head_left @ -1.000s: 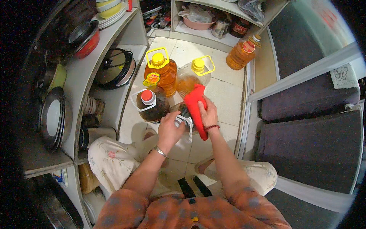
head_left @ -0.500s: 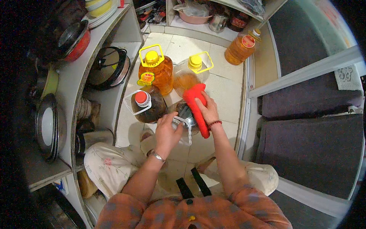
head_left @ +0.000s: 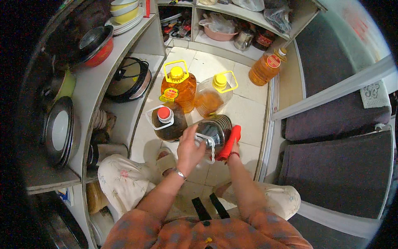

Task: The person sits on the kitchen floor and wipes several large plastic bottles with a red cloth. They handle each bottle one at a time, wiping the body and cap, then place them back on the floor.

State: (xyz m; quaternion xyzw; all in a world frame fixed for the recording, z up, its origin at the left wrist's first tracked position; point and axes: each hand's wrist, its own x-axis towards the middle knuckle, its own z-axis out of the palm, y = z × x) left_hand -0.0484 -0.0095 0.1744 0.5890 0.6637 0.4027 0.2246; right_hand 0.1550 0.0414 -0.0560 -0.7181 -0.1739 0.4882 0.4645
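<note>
A clear plastic jug (head_left: 216, 125) with a white loop handle and ribbed sides tilts over the floor in front of me. My left hand (head_left: 190, 150) is closed around its neck, beside the handle. A bright red cloth (head_left: 231, 143) lies against the jug's right side, with my right hand (head_left: 234, 151) closed on it; part of that hand is hidden by the cloth. Just left of the jug stands a dark jug (head_left: 168, 124) with a red cap and white handle. Behind them are a full amber oil jug (head_left: 182, 91) and a partly filled one (head_left: 207, 99), both yellow-capped.
Another amber oil jug (head_left: 265, 68) stands at the far right by the sliding door frame (head_left: 331, 85). Shelving on my left carries bowls (head_left: 124, 12), a lidded pan (head_left: 128, 79) and stacked plates (head_left: 59, 133). A pink basin (head_left: 219, 35) sits on the back shelf.
The red cloth has gone from above the jug down to its right side with my right hand. The jug has tilted, showing more of its ribbed body. My left hand stays at its neck.
</note>
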